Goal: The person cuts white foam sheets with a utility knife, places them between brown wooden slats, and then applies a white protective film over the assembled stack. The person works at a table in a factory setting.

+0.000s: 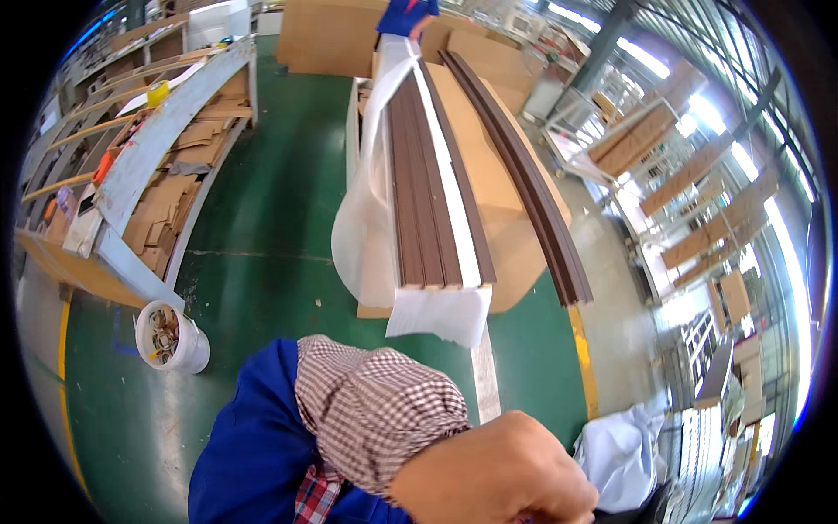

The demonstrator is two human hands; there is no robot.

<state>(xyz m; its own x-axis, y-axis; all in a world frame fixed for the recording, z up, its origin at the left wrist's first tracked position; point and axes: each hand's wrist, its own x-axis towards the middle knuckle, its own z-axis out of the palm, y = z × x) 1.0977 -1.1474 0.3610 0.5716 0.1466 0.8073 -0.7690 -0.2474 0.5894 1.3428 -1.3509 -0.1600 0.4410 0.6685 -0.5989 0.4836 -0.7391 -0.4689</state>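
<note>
My left hand (502, 472) reaches across my body at the lower edge, its arm in a brown-and-white checked sleeve cover. The fingers curl inward and are partly cut off by the frame edge; what they hold, if anything, is hidden. Just right of it sits a crumpled white bundle of sheeting (620, 458). My right hand is out of view. Ahead, several long dark brown profiles (423, 192) lie side by side on white foam sheet (441, 316), a white strip (454, 192) among them. Two more brown lengths (524, 175) rest apart on the cardboard-covered bench (476, 113).
A person (406, 17) in blue stands at the bench's far end. On the left is a workbench (161, 131) with cardboard pieces (170, 210) on its shelf and a yellow tape roll (158, 93) on top. A white bucket (183, 345) of scraps stands before it. Racks (646, 236) line the right.
</note>
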